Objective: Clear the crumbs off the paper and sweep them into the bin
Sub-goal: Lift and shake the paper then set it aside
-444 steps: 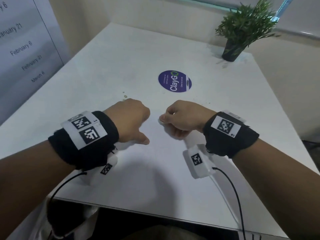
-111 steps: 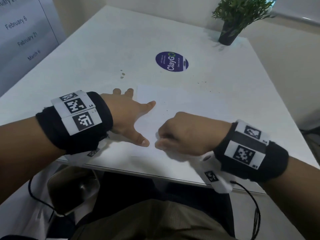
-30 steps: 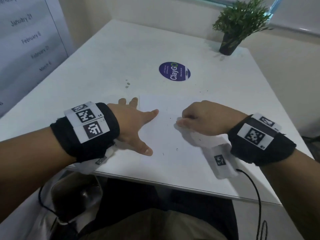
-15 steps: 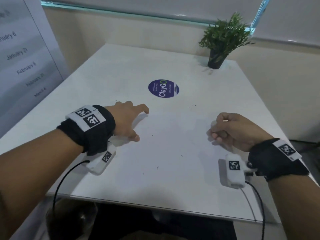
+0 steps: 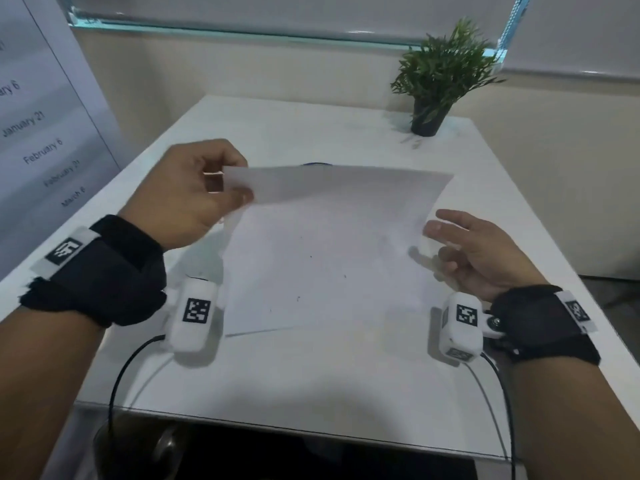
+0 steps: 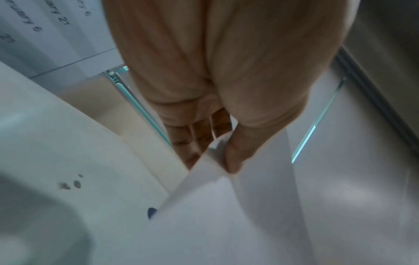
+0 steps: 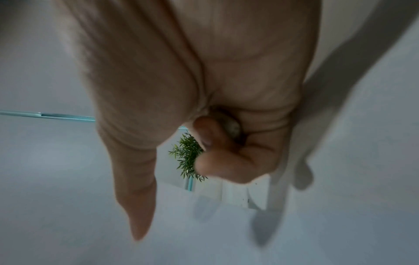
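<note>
A white sheet of paper (image 5: 329, 258) lies tilted on the white table (image 5: 311, 382), its far edge raised and its near edge down. Small dark crumbs (image 5: 310, 257) are scattered over the sheet. My left hand (image 5: 232, 185) pinches the paper's far left corner (image 6: 211, 161) between thumb and fingers and holds it up. By the paper's right edge is my right hand (image 5: 440, 237), forefinger and thumb stretched out. Its lower fingers curl round a small pale wad (image 7: 232, 128). The bin (image 5: 138, 448) shows dark under the table's near left corner.
A potted plant (image 5: 440, 74) stands at the far right corner. A few crumbs (image 6: 72, 184) lie on the bare table left of the paper. A purple sticker (image 6: 152, 212) is mostly hidden behind the raised sheet. A dated poster (image 5: 34, 133) stands at the left.
The paper lay flat half a second ago; my left hand has since taken its far left corner and lifted it. My right hand has stretched out its forefinger and thumb.
</note>
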{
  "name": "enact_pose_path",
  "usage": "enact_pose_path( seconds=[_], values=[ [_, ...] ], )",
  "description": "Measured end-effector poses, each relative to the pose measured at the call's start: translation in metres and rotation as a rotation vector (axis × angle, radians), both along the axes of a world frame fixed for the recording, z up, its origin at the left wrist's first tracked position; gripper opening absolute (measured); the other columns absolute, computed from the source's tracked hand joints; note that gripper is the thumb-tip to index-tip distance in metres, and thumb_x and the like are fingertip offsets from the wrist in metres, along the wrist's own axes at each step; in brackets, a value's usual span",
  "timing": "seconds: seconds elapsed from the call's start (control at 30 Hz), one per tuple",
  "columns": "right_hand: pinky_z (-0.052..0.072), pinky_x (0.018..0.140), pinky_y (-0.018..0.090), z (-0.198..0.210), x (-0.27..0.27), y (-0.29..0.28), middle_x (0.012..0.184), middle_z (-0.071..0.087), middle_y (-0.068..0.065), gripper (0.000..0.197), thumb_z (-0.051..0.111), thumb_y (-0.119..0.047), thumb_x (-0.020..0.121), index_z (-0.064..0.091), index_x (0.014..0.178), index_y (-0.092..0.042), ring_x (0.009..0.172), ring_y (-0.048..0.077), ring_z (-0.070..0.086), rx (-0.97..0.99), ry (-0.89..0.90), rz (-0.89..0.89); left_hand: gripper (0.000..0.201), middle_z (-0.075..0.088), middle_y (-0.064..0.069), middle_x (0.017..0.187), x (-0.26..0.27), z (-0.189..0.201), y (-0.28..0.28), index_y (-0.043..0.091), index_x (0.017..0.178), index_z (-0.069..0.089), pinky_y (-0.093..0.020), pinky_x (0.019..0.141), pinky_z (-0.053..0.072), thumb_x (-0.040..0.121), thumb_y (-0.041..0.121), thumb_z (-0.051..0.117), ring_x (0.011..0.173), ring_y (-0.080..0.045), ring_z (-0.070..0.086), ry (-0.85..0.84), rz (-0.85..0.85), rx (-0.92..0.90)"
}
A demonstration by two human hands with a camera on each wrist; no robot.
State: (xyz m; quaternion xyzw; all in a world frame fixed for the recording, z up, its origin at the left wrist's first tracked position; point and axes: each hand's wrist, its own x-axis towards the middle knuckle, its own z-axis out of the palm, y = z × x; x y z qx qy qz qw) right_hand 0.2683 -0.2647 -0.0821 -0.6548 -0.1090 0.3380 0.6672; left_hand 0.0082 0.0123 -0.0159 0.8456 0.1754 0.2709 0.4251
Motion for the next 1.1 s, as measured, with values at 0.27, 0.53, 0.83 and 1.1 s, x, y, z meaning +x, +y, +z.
enact_pose_path(
  seconds=[0.27, 0.53, 0.83, 1.1],
  values=[
    [0.04, 0.054, 0.029, 0.024, -0.02, 0.006, 0.066, 0.058, 0.008, 0.02, 0.076, -0.02, 0.086, 0.07, 0.068, -0.014, 0.055, 0.022, 0.041, 0.108, -0.51, 0.044, 0.036, 0.077, -0.003, 0.106, -0.004, -0.003, 0.004, 0.02, 0.11, 0.07, -0.047, 0.095, 0.056, 0.083, -0.002, 0.078, 0.098, -0.026, 0.074, -0.207, 0.097, -0.199],
    [0.035, 0.052, 0.028, 0.046, -0.019, 0.005, 0.069, 0.063, -0.007, 0.015, 0.071, -0.013, 0.094, 0.075, 0.081, -0.008, 0.052, 0.017, 0.043, 0.065, -0.778, -0.023, 0.034, 0.076, 0.005, 0.075, 0.001, 0.005, -0.006, 0.028, 0.101, 0.069, -0.027, 0.075, 0.058, 0.081, 0.004, 0.082, 0.071, -0.014, 0.072, -0.257, 0.115, -0.176],
    [0.043, 0.054, 0.023, 0.044, -0.01, 0.0, 0.074, 0.065, -0.008, 0.015, 0.069, -0.015, 0.096, 0.076, 0.09, -0.002, 0.054, 0.014, 0.047, 0.018, -0.772, -0.08, 0.038, 0.079, 0.002, 0.086, 0.004, 0.009, -0.006, 0.028, 0.11, 0.066, -0.055, 0.088, 0.058, 0.082, 0.008, 0.082, 0.087, -0.026, 0.076, -0.238, 0.175, -0.18],
    [0.043, 0.054, 0.021, 0.049, -0.01, -0.003, 0.079, 0.069, -0.004, 0.013, 0.068, -0.012, 0.096, 0.075, 0.09, -0.003, 0.053, 0.007, 0.051, 0.106, -0.752, -0.095, 0.05, 0.079, -0.001, 0.091, 0.01, 0.011, -0.006, 0.026, 0.125, 0.062, -0.065, 0.087, 0.055, 0.082, 0.013, 0.084, 0.091, -0.03, 0.075, -0.233, 0.149, -0.198]
  ],
)
